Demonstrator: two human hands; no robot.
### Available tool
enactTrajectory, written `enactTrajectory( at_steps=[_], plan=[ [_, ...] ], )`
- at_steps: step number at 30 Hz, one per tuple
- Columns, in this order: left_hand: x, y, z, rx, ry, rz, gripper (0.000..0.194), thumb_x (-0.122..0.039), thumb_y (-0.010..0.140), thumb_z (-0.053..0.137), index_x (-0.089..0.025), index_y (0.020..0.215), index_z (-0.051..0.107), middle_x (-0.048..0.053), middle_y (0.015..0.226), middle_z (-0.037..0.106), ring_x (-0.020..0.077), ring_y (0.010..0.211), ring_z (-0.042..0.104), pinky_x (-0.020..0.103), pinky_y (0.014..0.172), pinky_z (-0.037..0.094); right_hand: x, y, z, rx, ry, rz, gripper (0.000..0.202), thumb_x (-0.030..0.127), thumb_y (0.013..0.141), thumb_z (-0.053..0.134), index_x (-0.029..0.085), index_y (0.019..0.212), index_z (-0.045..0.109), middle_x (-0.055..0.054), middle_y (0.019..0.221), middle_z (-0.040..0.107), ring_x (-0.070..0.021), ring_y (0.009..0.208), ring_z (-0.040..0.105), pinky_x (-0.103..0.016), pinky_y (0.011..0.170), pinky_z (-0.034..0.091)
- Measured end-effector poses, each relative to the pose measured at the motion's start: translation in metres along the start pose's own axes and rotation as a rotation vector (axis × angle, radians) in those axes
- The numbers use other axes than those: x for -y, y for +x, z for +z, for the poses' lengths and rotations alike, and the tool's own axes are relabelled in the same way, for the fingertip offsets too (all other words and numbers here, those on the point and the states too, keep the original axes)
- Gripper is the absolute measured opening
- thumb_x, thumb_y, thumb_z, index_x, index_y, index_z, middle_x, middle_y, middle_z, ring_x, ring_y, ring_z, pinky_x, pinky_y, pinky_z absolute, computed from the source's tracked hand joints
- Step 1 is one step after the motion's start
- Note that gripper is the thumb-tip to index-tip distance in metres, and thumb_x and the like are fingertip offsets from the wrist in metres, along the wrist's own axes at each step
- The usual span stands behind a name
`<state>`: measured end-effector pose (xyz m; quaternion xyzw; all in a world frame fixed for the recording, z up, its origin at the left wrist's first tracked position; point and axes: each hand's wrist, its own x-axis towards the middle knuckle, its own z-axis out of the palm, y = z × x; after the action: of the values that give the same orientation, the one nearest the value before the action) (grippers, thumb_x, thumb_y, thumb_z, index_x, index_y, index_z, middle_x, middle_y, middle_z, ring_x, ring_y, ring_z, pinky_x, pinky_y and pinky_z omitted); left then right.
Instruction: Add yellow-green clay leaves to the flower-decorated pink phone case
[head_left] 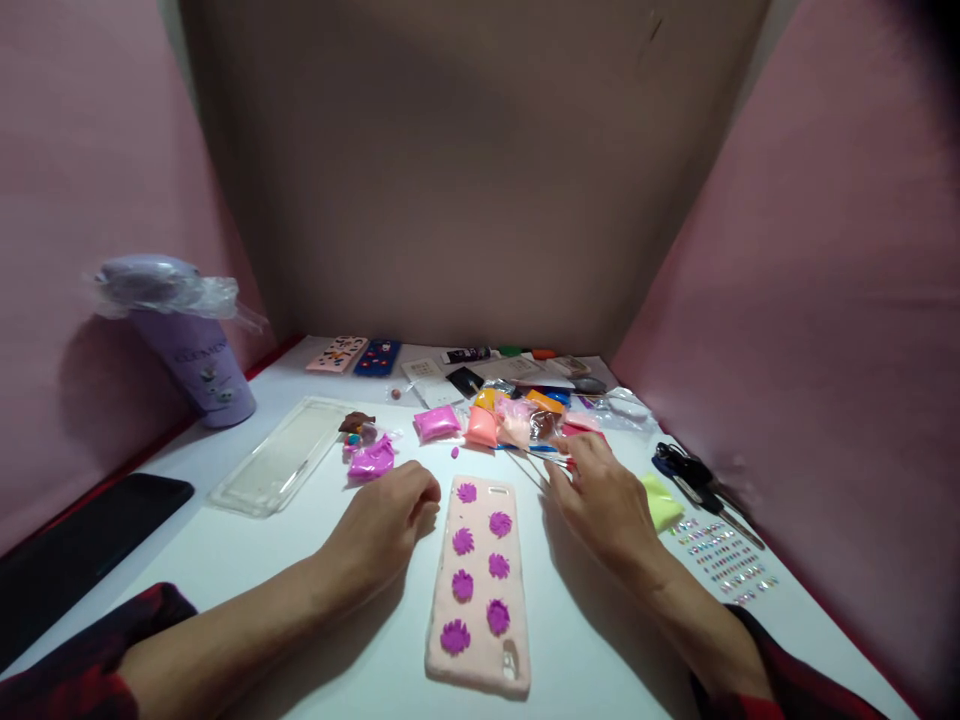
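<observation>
A phone case covered in pale pink clay (481, 600) lies upright in front of me, bearing several purple flower shapes in two columns. My left hand (390, 515) rests at its upper left edge, fingers curled together; what they hold, if anything, is hidden. To the case's upper right, my right hand (592, 490) has its fingers around the red-marked end of a thin metal tool (529, 468), beside the clay packets. A tiny purple clay piece (454, 453) sits above the case. The opened purple clay packet (371, 460) is just beyond my left hand.
Clear case (281, 455), black phone (82, 550) and purple tumbler (199, 360) stand or lie at left. Clay packets (481, 427) are grouped behind. Two decorated cases (377, 357) lie at the back. Yellow clay (661, 502), scissors (701, 485) and gem stickers (724, 555) are at right.
</observation>
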<state>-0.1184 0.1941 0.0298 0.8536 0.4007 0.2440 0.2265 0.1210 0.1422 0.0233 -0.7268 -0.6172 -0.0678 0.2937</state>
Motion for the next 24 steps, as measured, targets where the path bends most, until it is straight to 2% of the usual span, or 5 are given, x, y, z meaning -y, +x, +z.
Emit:
enactTrajectory(
  at_steps=[8,12,15,19,24],
  plan=[
    [-0.015,0.000,0.000,0.060,-0.723,-0.279,0.020,-0.032,0.078,0.054,-0.017,0.066,0.050,-0.006,0.051,0.045,0.0067,0.042,0.036,0.019,0.042,0.026,0.021,-0.015,-0.004,-0.059,0.349,-0.400,0.016,0.016,0.087,0.049,0.017,0.096,0.063,-0.008,0.091,0.060,-0.0168,0.077,0.059,-0.028,0.066,0.046],
    [-0.029,0.006,-0.006,0.120,-0.874,-0.360,0.021,-0.031,0.072,0.063,-0.015,0.066,0.051,-0.005,0.051,0.049,0.0059,0.041,0.041,0.018,0.040,0.028,0.037,-0.013,-0.003,-0.023,0.376,-0.556,0.016,0.014,0.088,0.048,0.018,0.095,0.062,-0.008,0.089,0.062,-0.0176,0.079,0.059,-0.029,0.067,0.047],
    [-0.038,0.010,-0.010,0.126,-0.996,-0.290,0.016,-0.021,0.066,0.069,-0.013,0.070,0.056,-0.004,0.056,0.053,0.0064,0.048,0.046,0.019,0.048,0.037,0.048,-0.009,-0.003,-0.036,0.418,-0.569,0.016,0.013,0.088,0.050,0.018,0.096,0.062,-0.008,0.086,0.063,-0.0178,0.078,0.059,-0.030,0.066,0.047],
    [-0.035,0.013,0.002,-0.012,-1.151,-0.295,0.022,-0.017,0.063,0.074,-0.013,0.080,0.060,-0.003,0.063,0.057,0.0068,0.054,0.050,0.018,0.052,0.041,0.049,-0.013,-0.002,-0.079,0.507,-0.534,0.021,0.008,0.085,0.051,0.019,0.101,0.060,-0.008,0.087,0.062,-0.0184,0.079,0.059,-0.031,0.066,0.047],
    [-0.023,0.011,0.021,0.043,-1.164,-0.409,0.022,-0.030,0.073,0.069,-0.013,0.069,0.057,-0.004,0.049,0.053,0.0037,0.038,0.041,0.016,0.039,0.028,0.041,-0.022,-0.002,-0.062,0.558,-0.481,0.027,0.006,0.082,0.052,0.021,0.105,0.057,-0.007,0.086,0.062,-0.0190,0.076,0.059,-0.029,0.060,0.047]
  ],
)
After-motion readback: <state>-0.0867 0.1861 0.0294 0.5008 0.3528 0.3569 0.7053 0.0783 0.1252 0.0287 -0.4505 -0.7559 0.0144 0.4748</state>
